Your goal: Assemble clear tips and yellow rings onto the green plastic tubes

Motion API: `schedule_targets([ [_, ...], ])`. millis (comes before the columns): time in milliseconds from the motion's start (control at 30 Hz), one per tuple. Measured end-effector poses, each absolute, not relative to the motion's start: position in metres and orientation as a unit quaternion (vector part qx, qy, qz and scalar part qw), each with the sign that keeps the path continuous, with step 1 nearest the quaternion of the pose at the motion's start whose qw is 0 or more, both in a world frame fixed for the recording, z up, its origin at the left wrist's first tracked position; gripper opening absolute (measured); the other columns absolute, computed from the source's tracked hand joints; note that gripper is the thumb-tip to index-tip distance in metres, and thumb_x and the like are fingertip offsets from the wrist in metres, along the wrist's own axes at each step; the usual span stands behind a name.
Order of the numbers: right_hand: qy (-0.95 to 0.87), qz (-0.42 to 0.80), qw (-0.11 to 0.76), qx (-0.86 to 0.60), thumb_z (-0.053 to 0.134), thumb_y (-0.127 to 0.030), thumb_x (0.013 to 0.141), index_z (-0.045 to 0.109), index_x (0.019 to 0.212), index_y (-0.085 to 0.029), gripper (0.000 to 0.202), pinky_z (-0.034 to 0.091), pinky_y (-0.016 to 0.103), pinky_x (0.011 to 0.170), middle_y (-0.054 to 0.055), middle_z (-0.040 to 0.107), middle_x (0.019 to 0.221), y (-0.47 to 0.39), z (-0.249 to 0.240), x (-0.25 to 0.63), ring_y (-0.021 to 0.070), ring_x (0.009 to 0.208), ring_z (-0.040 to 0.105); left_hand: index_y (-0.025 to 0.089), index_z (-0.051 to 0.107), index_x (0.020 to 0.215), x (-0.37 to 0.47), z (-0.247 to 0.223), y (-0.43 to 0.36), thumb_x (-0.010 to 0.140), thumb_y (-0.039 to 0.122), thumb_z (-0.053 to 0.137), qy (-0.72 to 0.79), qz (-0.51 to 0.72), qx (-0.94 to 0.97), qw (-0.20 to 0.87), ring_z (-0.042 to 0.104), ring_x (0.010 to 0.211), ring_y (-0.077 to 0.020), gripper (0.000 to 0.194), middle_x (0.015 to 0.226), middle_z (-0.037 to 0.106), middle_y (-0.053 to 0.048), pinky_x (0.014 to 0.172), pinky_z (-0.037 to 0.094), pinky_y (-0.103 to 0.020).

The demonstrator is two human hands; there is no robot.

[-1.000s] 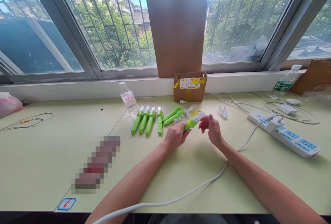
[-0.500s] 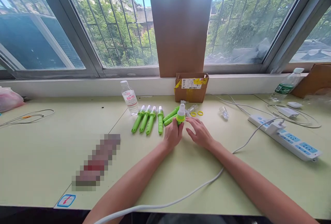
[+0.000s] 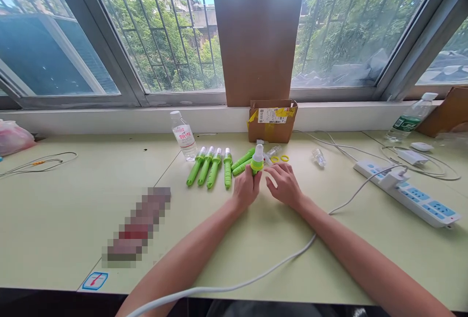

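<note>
My left hand [image 3: 247, 188] is closed around a green stick [image 3: 257, 165] with a frosted clear tip and a yellow-green collar, holding it upright. My right hand [image 3: 285, 185] rests low over the table just right of it, thumb and fingers apart, fingertips close to some clear plastic caps [image 3: 274, 150] and yellow rings [image 3: 284, 158]. Whether those fingertips touch anything is hard to see. Left of my hands, several green sticks [image 3: 214, 169] with clear tips lie side by side. Two more green sticks [image 3: 242, 162] lie slanted behind my left hand, partly hidden.
A cardboard box [image 3: 272, 129] stands at the back, before a tall brown board [image 3: 258, 44]. Water bottles [image 3: 185, 136] stand at left and far right. A power strip [image 3: 413, 192], white cable [image 3: 256, 280] and loose clear cap [image 3: 319, 157] lie rightward. A blurred patch [image 3: 137, 227] covers something left.
My right hand's fingers have bent slightly and pulled in near the rings. My left hand keeps the stick upright. The whole view has shifted a little.
</note>
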State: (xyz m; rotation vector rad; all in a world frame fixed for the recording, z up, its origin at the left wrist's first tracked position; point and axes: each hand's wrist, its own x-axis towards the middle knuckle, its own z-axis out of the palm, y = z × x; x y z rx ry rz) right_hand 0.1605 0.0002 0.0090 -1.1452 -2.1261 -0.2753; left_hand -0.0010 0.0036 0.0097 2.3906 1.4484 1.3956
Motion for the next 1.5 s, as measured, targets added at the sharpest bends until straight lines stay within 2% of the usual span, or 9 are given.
schedule_targets([
  [133,-0.864,-0.091,0.279,-0.409,0.045,-0.019,0.08,0.046,0.13,-0.015,0.05,0.017,0.047,0.11,0.011,0.045,0.138,-0.004,0.013,0.155,0.0272,0.13,0.034,0.019,0.039,0.09,-0.002,0.01,0.004,0.094,0.035,0.032,0.468,0.444,0.764,0.005,0.062,0.058,-0.0187,0.018,0.071,0.065,-0.005,0.048,0.036,-0.028],
  [233,-0.869,-0.087,0.25,-0.417,0.043,-0.01,0.073,0.042,0.133,-0.016,0.06,0.01,0.05,0.111,0.011,0.039,0.143,-0.005,0.012,0.154,0.0272,0.134,0.028,0.019,0.039,0.09,-0.003,0.008,0.005,0.094,0.035,0.031,0.469,0.447,0.762,-0.008,0.061,0.055,-0.0183,0.018,0.069,0.065,-0.004,0.047,0.035,-0.028],
  [333,-0.868,-0.078,0.237,-0.429,0.042,-0.007,0.071,0.048,0.127,-0.02,0.059,0.012,0.051,0.109,0.01,0.052,0.13,-0.004,0.009,0.156,0.027,0.126,0.039,0.019,0.04,0.09,-0.004,0.007,0.006,0.094,0.035,0.032,0.468,0.449,0.761,-0.022,0.06,0.054,-0.0179,0.018,0.066,0.063,-0.003,0.046,0.034,-0.027],
  [500,-0.837,-0.083,0.236,-0.487,0.046,-0.014,0.076,0.057,0.113,-0.019,0.04,0.037,0.039,0.085,0.012,0.062,0.099,-0.001,0.004,0.159,0.0267,0.096,0.052,0.019,0.042,0.091,-0.004,0.008,0.005,0.094,0.034,0.033,0.465,0.441,0.767,-0.029,0.06,0.054,-0.0186,0.018,0.066,0.063,-0.004,0.047,0.034,-0.028],
  [800,-0.624,0.001,0.539,-0.566,0.048,-0.043,0.085,0.059,0.09,-0.019,0.027,0.042,0.032,0.066,0.004,0.056,0.076,0.003,0.012,0.179,0.0195,0.071,0.052,0.017,0.051,0.103,-0.005,0.013,0.002,0.092,0.035,0.041,0.406,0.397,0.82,-0.076,0.062,0.067,-0.0182,0.023,0.078,0.065,-0.006,0.054,0.041,-0.027],
  [900,-0.516,0.116,0.653,-0.542,0.042,-0.048,0.089,0.055,0.095,-0.02,0.031,0.041,0.028,0.054,-0.001,0.051,0.066,0.003,0.019,0.184,0.0146,0.056,0.047,0.018,0.052,0.104,-0.006,0.012,0.002,0.092,0.036,0.041,0.402,0.381,0.828,-0.085,0.062,0.066,-0.0183,0.025,0.077,0.065,-0.006,0.054,0.042,-0.028],
  [1000,-0.443,0.145,0.734,-0.494,0.039,-0.047,0.091,0.047,0.109,-0.022,0.032,0.047,0.031,0.061,0.001,0.056,0.076,0.001,0.027,0.185,0.0159,0.063,0.055,0.017,0.053,0.105,-0.006,0.01,0.004,0.092,0.037,0.041,0.396,0.368,0.837,-0.089,0.062,0.069,-0.0189,0.026,0.078,0.065,-0.006,0.055,0.043,-0.028],
  [1200,-0.461,0.156,0.745,-0.456,0.025,-0.04,0.096,0.007,0.138,-0.031,0.047,0.051,0.041,0.073,0.01,0.058,0.104,-0.009,0.042,0.177,0.0181,0.067,0.065,0.018,0.053,0.109,-0.004,0.008,0.006,0.092,0.036,0.041,0.377,0.336,0.861,-0.069,0.064,0.078,-0.0184,0.027,0.088,0.066,-0.006,0.059,0.047,-0.026],
  [1500,-0.435,0.256,0.748,-0.43,0.032,-0.043,0.094,0.019,0.123,-0.031,0.034,0.052,0.034,0.062,0.006,0.061,0.096,-0.006,0.035,0.178,0.0171,0.066,0.067,0.017,0.057,0.107,-0.003,0.006,0.005,0.09,0.035,0.046,0.363,0.341,0.866,-0.039,0.064,0.077,-0.0183,0.026,0.089,0.067,-0.007,0.06,0.048,-0.026],
])
